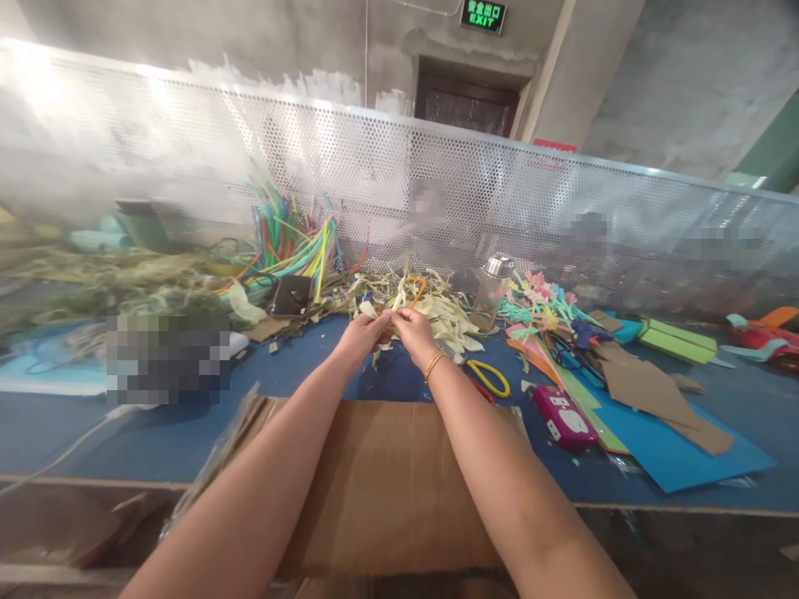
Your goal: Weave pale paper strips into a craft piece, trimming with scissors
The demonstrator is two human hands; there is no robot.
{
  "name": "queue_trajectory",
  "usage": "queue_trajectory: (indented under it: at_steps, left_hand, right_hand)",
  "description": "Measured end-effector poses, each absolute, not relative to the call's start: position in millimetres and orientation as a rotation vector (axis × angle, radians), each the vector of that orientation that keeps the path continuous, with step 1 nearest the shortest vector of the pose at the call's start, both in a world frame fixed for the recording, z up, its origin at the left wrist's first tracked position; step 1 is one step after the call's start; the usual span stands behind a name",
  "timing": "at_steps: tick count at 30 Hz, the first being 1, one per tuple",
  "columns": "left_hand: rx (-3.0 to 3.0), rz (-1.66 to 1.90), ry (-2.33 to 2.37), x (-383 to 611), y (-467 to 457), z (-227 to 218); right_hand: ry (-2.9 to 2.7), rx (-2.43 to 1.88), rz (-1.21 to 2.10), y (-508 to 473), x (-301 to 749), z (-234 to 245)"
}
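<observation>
My left hand and my right hand meet over the blue table, fingers pinched together. Between them is what looks like a pale corn husk piece; the fingers cover most of it. An orange bent stem rises just behind my fingertips, and I cannot tell if it is held. Beyond and right of the hands lies a heap of pale husk strips. A yellow loop rests near my right wrist, which wears a gold-coloured bracelet. Below my forearms lies a cardboard sheet.
Colourful fuzzy stems stand at the back left beside a dark phone. To the right are a clear bottle, paper flowers, a magenta box and blue sheets. A perforated metal panel borders the back.
</observation>
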State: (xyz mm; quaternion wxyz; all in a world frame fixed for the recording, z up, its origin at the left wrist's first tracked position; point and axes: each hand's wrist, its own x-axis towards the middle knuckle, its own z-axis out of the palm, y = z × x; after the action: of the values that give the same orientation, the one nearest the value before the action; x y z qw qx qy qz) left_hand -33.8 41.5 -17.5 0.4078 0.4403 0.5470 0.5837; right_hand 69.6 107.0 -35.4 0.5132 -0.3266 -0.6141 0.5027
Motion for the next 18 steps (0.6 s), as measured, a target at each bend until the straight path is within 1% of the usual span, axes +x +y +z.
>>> queue_trajectory:
  at_steps: [4, 12, 18]
  left_hand:
    - [1.145, 1.441, 1.435, -33.9, 41.1, -17.7]
    - [1.191, 1.443, 1.413, -26.2, 41.2, -13.3]
    - [1.258, 1.457, 1.469, -27.4, 47.4, -24.1]
  right_hand:
    - [-1.442, -0.759, 1.197, 107.4, 67.9, -37.0]
    - [-1.374, -0.831, 1.024, 106.8, 70.7, -31.2]
    - [-1.458, -0.850, 0.956, 111.9, 72.9, -36.1]
